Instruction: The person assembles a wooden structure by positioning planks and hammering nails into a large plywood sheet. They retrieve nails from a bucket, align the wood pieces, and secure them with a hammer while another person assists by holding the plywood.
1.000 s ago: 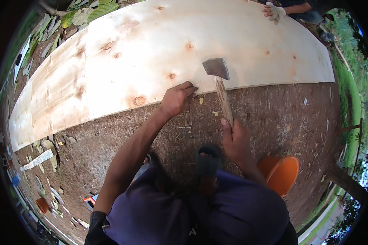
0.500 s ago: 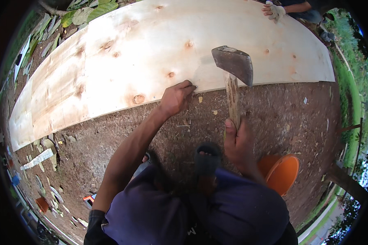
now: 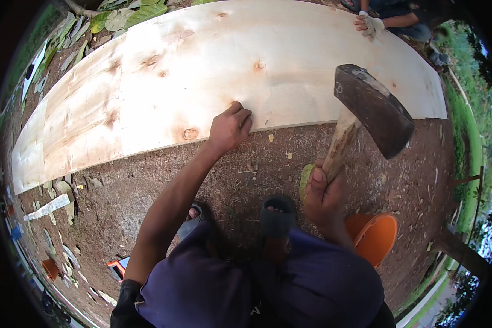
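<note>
A large pale plywood sheet (image 3: 202,71) lies on the ground in front of me. My left hand (image 3: 230,127) rests on it close to its near edge, fingers curled closed; anything inside them is hidden. Just right of those fingers a small nail (image 3: 266,122) appears to stand in the wood by the edge. My right hand (image 3: 325,194) grips the wooden handle of an axe (image 3: 374,106). The axe is raised and tilted, its dark metal head up and to the right, over the right part of the sheet's near edge.
Another person's gloved hand (image 3: 372,25) touches the sheet's far right edge. An orange bucket (image 3: 378,238) stands right of my knees. Dry leaves (image 3: 65,197) lie on the bare soil at left, with an orange-edged object (image 3: 116,269) nearer me. My sandalled feet are below the sheet.
The axe has swung up and rightward, its head now nearer and more tilted. My left hand has shifted slightly left, leaving the small nail in view.
</note>
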